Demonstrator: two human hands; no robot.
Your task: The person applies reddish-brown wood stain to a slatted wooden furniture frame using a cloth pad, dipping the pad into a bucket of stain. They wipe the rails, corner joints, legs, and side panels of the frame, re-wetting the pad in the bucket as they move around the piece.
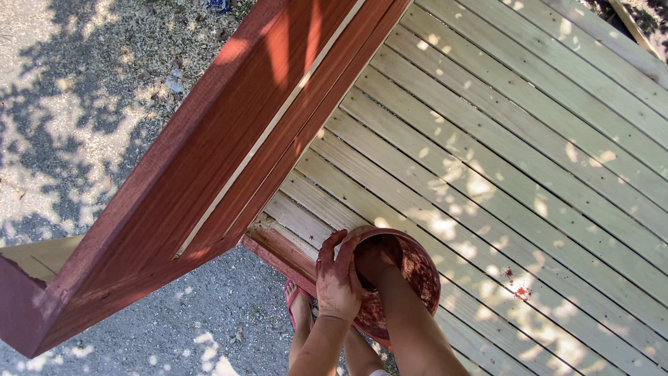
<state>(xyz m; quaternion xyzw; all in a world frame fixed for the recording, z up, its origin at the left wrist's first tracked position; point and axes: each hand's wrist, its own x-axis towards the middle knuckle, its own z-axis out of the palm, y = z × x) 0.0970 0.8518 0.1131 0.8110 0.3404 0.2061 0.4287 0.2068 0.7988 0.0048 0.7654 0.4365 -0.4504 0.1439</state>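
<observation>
Over one slatted deck (pixel 529 139), left hand (pixel 337 278) fingers clasping one stained bowl (pixel 417 268), right hand inside it, grip unclear

Red-stained rail (pixel 229 146) crossing from upper centre to lower left, one pale unstained strip along its length. Deck (pixel 529 160) of pale boards, unstained (dappled with sun and leaf shadow), its near edge board stained red. Red drips (pixel 516 287) on the deck boards. Gravel (pixel 76 104) at left, sawdust scattered over it. Pink sandal (pixel 298 301) on the gravel below the deck edge.
</observation>
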